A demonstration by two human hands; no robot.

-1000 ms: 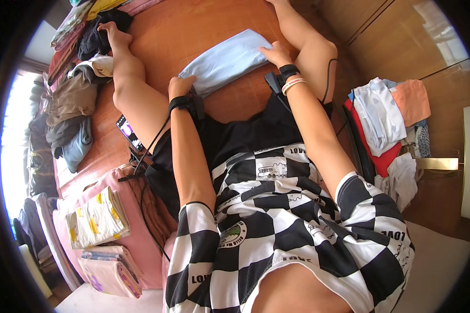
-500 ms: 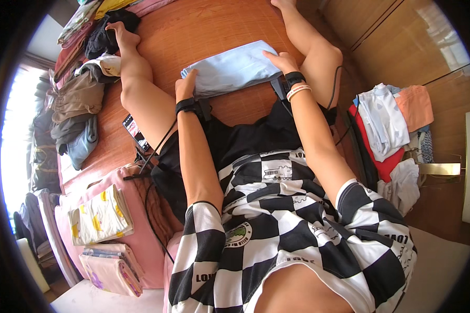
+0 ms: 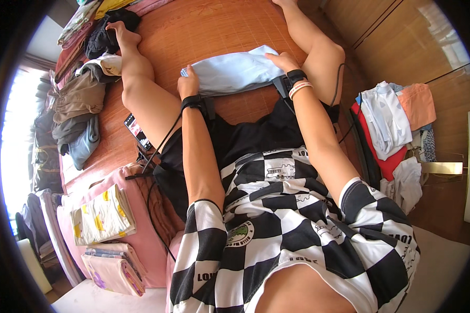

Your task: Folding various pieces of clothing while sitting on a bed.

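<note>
Between my legs, a light blue folded cloth (image 3: 232, 72), perhaps a garment, stretches as a long strip just over the reddish-brown mat (image 3: 214, 32). My left hand (image 3: 188, 83) is closed on its left end, thumb on top. The right end is pinched in my right hand (image 3: 285, 62), its thumb lying over the upper corner. The fingers beneath the cloth are hidden on both sides. Each wrist wears a black strap with a dark device on its inner side.
Piled clothes (image 3: 77, 99) line the left side. Folded patterned cloths (image 3: 104, 216) lie on a pink surface at lower left, near a phone (image 3: 136, 130). Another clothes stack (image 3: 384, 120) stands at right, by wooden cabinet doors (image 3: 402, 47). Black cables run past both arms.
The cloth's upper edge has dropped slightly and looks more rounded. Both hands have shifted a little, keeping hold of its ends.
</note>
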